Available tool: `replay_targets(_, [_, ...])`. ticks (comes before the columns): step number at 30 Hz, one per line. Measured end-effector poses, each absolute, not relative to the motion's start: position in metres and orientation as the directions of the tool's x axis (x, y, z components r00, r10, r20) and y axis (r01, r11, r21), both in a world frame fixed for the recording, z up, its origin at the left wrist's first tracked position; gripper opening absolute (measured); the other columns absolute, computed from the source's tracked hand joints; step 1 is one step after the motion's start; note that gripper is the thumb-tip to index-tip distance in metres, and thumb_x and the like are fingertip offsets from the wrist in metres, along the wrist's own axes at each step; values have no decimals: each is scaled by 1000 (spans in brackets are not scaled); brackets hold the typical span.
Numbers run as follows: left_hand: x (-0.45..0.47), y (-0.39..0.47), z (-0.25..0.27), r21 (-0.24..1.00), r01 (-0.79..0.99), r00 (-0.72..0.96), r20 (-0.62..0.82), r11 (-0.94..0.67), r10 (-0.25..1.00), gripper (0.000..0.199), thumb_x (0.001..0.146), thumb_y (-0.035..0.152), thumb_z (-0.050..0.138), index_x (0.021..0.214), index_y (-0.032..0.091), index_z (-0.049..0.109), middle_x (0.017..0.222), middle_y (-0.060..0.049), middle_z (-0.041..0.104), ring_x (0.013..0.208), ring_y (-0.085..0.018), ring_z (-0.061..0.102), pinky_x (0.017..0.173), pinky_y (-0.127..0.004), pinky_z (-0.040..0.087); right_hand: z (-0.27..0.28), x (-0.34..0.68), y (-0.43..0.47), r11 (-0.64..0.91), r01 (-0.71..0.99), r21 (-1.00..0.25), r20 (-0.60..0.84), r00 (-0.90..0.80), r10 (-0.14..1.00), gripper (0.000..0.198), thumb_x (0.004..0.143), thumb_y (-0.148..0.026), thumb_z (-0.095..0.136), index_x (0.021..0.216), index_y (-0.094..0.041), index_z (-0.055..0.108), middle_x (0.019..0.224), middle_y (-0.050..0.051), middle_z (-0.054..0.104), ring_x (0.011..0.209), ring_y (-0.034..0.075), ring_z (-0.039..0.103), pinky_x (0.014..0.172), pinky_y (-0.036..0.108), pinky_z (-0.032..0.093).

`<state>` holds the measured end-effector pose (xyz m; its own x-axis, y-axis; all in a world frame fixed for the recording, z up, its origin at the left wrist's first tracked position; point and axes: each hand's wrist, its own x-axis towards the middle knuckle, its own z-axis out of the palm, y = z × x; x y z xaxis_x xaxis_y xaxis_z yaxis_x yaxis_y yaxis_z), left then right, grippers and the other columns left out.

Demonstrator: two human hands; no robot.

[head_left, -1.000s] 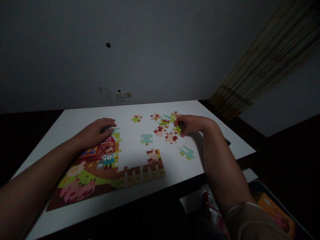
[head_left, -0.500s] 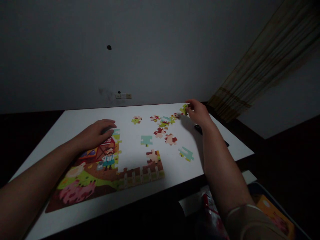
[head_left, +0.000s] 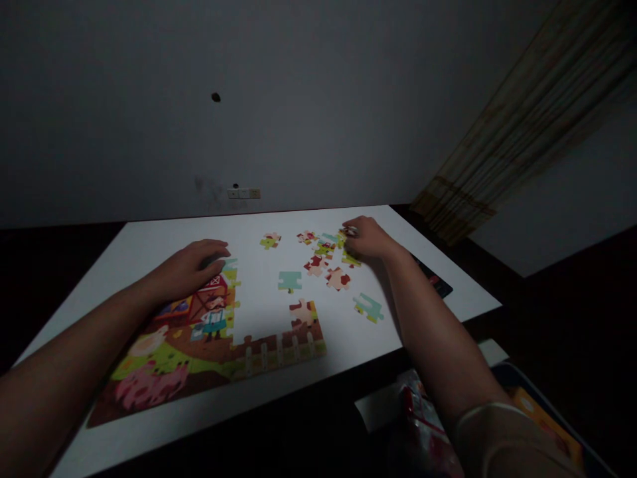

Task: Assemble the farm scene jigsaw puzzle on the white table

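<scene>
My left hand (head_left: 196,262) lies over the far edge of the partly joined farm jigsaw puzzle (head_left: 199,352), fingers stretched out and holding nothing. That joined part shows a red barn, a farmer, a pig and a fence. Over the loose pieces, my right hand (head_left: 367,238) curls its fingers around a small reddish puzzle piece (head_left: 351,231), partly hidden by them. Below the thumb lies a yellow-green piece (head_left: 352,259). Close by to the left are brown-patched pieces (head_left: 316,265) (head_left: 339,279) and a green-and-blue piece (head_left: 326,247).
A pale blue piece (head_left: 290,281) lies mid-table, another (head_left: 368,307) nearer the right. One piece (head_left: 271,240) sits apart at the back. A dark flat object (head_left: 432,275) lies beside my right forearm. Plastic packaging (head_left: 423,418) and an orange box (head_left: 547,425) are below the table edge.
My right hand has moved left and nearer from the table's back right. The yellow-green piece it was touching there now lies nearer, under the thumb. My left hand stays in place.
</scene>
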<state>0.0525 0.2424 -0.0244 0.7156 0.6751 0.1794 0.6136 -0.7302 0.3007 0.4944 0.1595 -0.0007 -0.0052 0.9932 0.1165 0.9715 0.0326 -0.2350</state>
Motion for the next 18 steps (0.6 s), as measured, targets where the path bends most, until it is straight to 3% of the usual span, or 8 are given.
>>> replay_targets(4, [52, 242, -24, 307, 612, 713, 185, -729, 676, 52, 90, 58, 36, 118, 22, 61, 135, -7, 54, 124, -25, 49, 109, -38, 36, -10, 495, 167, 91, 970, -225, 31, -86, 996, 42, 77, -35, 64, 117, -22, 64, 121, 15, 57, 116, 34, 48, 103, 49, 33])
replay_targets(12, [52, 242, -24, 292, 606, 724, 182, -740, 665, 52, 91, 55, 36, 118, 19, 61, 135, -10, 54, 124, -26, 48, 109, -37, 35, -12, 500, 166, -10, 964, -267, -48, -3, 999, 42, 75, -45, 65, 109, -20, 62, 118, 16, 53, 115, 33, 47, 99, 45, 39])
replay_targets(18, [52, 243, -24, 294, 615, 721, 165, -732, 673, 51, 91, 55, 36, 119, 20, 59, 136, -9, 53, 124, -24, 48, 109, -36, 35, -9, 492, 164, -23, 954, -300, -7, 22, 1000, 29, 78, -39, 62, 101, -21, 60, 111, 13, 59, 104, 29, 55, 90, 40, 45])
